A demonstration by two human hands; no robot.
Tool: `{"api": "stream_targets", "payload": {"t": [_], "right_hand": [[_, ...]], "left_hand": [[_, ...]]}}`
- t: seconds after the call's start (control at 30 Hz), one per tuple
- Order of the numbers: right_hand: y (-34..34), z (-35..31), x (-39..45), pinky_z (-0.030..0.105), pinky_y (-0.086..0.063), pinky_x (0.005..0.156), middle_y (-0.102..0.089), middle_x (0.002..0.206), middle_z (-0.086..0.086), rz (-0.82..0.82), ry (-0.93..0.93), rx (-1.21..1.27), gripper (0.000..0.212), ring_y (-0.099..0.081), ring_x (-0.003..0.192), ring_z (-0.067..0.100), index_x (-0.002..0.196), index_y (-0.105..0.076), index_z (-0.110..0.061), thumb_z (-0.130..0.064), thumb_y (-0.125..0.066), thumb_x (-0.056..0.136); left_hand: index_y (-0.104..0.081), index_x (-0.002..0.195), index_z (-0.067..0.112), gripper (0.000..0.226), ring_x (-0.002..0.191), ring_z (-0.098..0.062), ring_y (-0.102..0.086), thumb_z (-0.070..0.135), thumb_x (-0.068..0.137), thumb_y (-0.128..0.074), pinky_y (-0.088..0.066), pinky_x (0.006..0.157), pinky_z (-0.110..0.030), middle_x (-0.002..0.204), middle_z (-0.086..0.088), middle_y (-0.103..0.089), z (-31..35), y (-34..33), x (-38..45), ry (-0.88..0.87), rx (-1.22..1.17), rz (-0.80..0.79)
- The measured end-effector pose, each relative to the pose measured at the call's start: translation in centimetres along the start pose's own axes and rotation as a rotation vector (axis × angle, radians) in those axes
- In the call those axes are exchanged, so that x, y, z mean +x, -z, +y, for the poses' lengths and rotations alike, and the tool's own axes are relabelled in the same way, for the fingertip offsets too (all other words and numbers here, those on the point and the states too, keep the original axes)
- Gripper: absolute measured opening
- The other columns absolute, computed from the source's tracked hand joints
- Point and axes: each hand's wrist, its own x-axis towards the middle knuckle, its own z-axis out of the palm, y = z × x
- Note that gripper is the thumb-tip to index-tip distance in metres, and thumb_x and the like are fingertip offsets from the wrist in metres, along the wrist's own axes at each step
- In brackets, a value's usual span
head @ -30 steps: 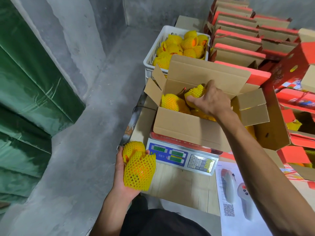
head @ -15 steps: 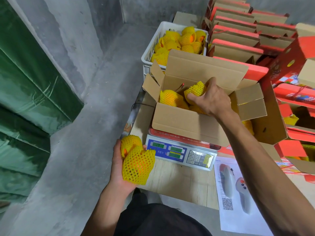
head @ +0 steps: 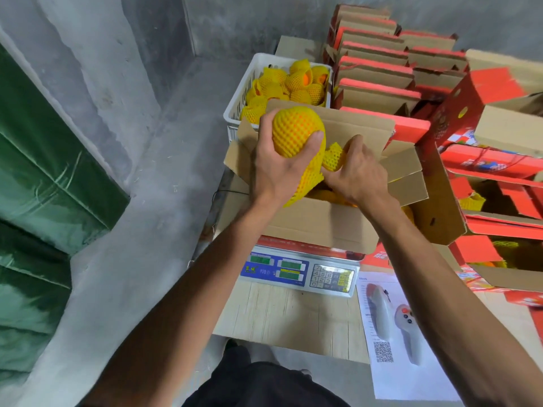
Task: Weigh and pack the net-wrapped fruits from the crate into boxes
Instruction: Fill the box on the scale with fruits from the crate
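An open cardboard box (head: 320,221) stands on a blue-faced scale (head: 296,271) and holds several yellow net-wrapped fruits. Above the box's left side, my left hand (head: 276,168) grips a net-wrapped fruit (head: 296,132), with a second netted piece hanging below it. Beside it, my right hand (head: 358,171) holds another netted fruit (head: 333,157) inside the box. Behind the box stands the white crate (head: 238,113), which holds several more netted fruits (head: 291,83).
Stacks of red and brown flat boxes (head: 382,69) fill the back right. Open red boxes (head: 496,201) stand at the right. A printed sheet (head: 402,333) lies on the wooden table (head: 288,318). A grey wall and a green tarp (head: 44,186) are at the left.
My left hand has risen from beside the scale to above the box, carrying its netted fruits. My right hand has stayed in the box on a fruit.
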Motion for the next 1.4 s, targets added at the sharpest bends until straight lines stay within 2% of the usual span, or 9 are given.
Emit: {"api": "stream_targets", "payload": {"t": [0.1,0.23,0.43,0.67,0.77,0.83,0.93,1.07,1.4], "right_hand": [[0.3,0.3,0.0,0.051,-0.049,0.083,-0.060,0.118,0.017,0.015,0.027,-0.084,0.079,-0.057,0.113,0.041,0.118,-0.043,-0.007,-0.072,-0.067,0.080],[0.4,1.2,0.4,0.050,-0.045,0.097,-0.056,0.126,0.020,0.012,-0.007,-0.157,0.076,-0.051,0.122,0.041,0.128,-0.042,-0.003,-0.056,-0.070,0.082],[0.4,2.5,0.9,0.048,-0.041,0.103,-0.055,0.128,0.025,0.030,-0.075,-0.157,0.075,-0.049,0.124,0.043,0.128,-0.041,-0.001,-0.053,-0.069,0.083],[0.6,2.7,0.5,0.047,-0.047,0.088,-0.059,0.122,0.019,0.092,-0.060,-0.114,0.073,-0.052,0.120,0.039,0.122,-0.043,-0.005,-0.059,-0.068,0.079],[1.0,2.2,0.2,0.046,-0.047,0.081,-0.062,0.112,0.018,0.159,-0.062,-0.018,0.070,-0.056,0.112,0.040,0.113,-0.043,-0.007,-0.062,-0.065,0.076],[1.1,1.6,0.1,0.045,-0.046,0.079,-0.062,0.106,0.017,0.143,-0.053,0.109,0.069,-0.058,0.106,0.040,0.110,-0.042,-0.009,-0.065,-0.062,0.074],[1.1,0.7,-0.4,0.047,-0.050,0.079,-0.064,0.104,0.015,0.063,-0.047,0.246,0.067,-0.061,0.100,0.040,0.110,-0.041,-0.012,-0.066,-0.058,0.074],[0.6,-0.7,-1.0,0.039,-0.041,0.078,-0.060,0.101,0.011,-0.013,-0.147,0.385,0.065,-0.060,0.097,0.037,0.109,-0.039,-0.019,-0.073,-0.045,0.073],[-1.5,-4.9,-2.1,0.043,-0.042,0.084,-0.058,0.110,0.014,-0.125,-0.153,0.490,0.061,-0.058,0.105,0.036,0.113,-0.041,-0.020,-0.074,-0.033,0.085]], "left_hand": [[-0.051,0.132,0.026,0.067,0.104,0.000,-0.058,0.052,0.077,-0.080,-0.054,0.088,-0.029,0.114,0.018,-0.058,-1.9,-3.0,2.1,-0.050,0.087,-0.023],[-0.047,0.135,0.034,0.075,0.110,-0.019,-0.062,0.067,0.074,-0.075,-0.054,0.089,-0.040,0.122,0.006,-0.064,-4.4,-5.4,3.2,0.031,0.216,-0.079],[-0.041,0.133,0.037,0.081,0.104,-0.033,-0.067,0.078,0.069,-0.065,-0.059,0.081,-0.045,0.123,-0.006,-0.064,-5.0,-7.8,5.5,0.165,0.349,-0.213],[-0.049,0.127,0.037,0.076,0.112,-0.023,-0.060,0.078,0.066,-0.071,-0.052,0.091,-0.040,0.120,0.003,-0.064,-4.9,-6.3,5.2,0.188,0.329,-0.188],[-0.052,0.127,0.032,0.082,0.103,-0.014,-0.058,0.080,0.063,-0.072,-0.045,0.079,-0.029,0.115,0.010,-0.062,-4.3,-4.6,4.9,0.278,0.230,-0.156],[-0.062,0.127,0.029,0.084,0.105,-0.011,-0.063,0.081,0.063,-0.071,-0.050,0.082,-0.025,0.116,0.011,-0.068,-4.1,-3.4,4.4,0.390,0.098,-0.196],[-0.068,0.127,0.029,0.080,0.114,-0.016,-0.067,0.077,0.064,-0.077,-0.056,0.098,-0.041,0.121,0.009,-0.072,-4.1,-2.0,3.2,0.527,-0.110,-0.233],[-0.046,0.149,0.023,0.084,0.116,-0.034,-0.068,0.059,0.080,-0.078,-0.060,0.085,-0.050,0.138,-0.012,-0.062,-4.0,0.3,1.9,0.797,-0.651,-0.260],[-0.035,0.156,0.027,0.087,0.116,-0.040,-0.067,0.062,0.086,-0.071,-0.058,0.086,-0.053,0.144,-0.018,-0.057,-3.6,4.4,0.5,0.885,-0.818,-0.294]]}}
